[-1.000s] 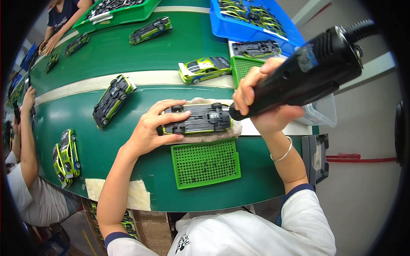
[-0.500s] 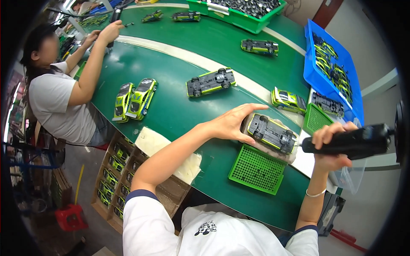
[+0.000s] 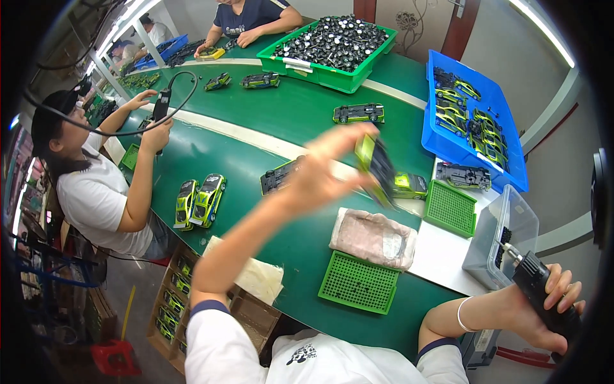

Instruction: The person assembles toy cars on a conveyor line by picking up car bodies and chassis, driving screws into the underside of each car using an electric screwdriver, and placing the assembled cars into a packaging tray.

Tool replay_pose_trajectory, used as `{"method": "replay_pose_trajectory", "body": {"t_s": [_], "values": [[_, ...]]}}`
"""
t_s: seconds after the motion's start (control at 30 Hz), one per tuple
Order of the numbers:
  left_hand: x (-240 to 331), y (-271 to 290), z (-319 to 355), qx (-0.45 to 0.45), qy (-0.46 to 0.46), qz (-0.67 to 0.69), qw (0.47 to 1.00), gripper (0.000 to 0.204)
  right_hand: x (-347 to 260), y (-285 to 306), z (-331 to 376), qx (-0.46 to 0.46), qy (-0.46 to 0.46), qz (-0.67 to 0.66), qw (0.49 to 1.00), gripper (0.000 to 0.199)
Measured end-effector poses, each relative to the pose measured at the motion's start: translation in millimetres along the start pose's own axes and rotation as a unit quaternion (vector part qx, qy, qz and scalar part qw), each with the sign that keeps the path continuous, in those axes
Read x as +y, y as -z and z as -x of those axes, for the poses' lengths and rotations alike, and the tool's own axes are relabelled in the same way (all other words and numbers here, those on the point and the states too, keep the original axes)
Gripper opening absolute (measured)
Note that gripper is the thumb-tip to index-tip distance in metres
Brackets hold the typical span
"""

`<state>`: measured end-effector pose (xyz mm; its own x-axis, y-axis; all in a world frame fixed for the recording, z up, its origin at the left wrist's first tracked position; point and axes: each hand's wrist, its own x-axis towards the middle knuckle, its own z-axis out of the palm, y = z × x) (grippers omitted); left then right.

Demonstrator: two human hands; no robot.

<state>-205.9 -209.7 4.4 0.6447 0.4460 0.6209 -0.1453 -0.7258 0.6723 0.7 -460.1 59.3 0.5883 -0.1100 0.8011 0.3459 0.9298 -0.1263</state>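
Smeared by motion, my left hand (image 3: pixel 313 169) grips a green and black toy car (image 3: pixel 378 168) above the table, its thumb and fingers on the car's near end. My right hand (image 3: pixel 543 313) is wrapped round a black electric screwdriver (image 3: pixel 536 281), whose bit points up-left at a clear plastic box (image 3: pixel 521 224) holding small black pieces. Below the lifted car lies a pale padded cradle (image 3: pixel 355 230) with no car in it. A green perforated tray (image 3: pixel 358 285) with small dark bits in its holes touches the cradle's near side.
More toy cars (image 3: pixel 208 200) lie about the green table (image 3: pixel 224 144). A blue bin (image 3: pixel 430 125) of car parts and a green bin (image 3: pixel 339 80) of wheels stand at the back. Another person (image 3: pixel 105 185) at left holds a screwdriver. A partitioned box (image 3: pixel 169 313) of cars sits lower left.
The toy car has left the cradle and risen in my left hand. My right hand has drawn the screwdriver away from the car, down and right to the clear box. The view has shifted.
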Motion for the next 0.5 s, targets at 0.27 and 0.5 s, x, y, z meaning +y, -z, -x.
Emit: {"method": "replay_pose_trajectory", "body": {"t_s": [0.27, 0.5], "values": [[-147.5, 180.3, -47.6, -0.199, 0.102, -0.512, 0.829, 0.058, 11.8, -6.5, 0.6, 0.048, -0.026, -0.030, 0.998, 0.050], [-210.1, 129.0, -50.5, -0.422, 0.138, -0.546, 0.710, 0.066, 21.6, -8.2, -5.5, 0.095, -0.034, 0.013, 0.995, 0.037]]}}
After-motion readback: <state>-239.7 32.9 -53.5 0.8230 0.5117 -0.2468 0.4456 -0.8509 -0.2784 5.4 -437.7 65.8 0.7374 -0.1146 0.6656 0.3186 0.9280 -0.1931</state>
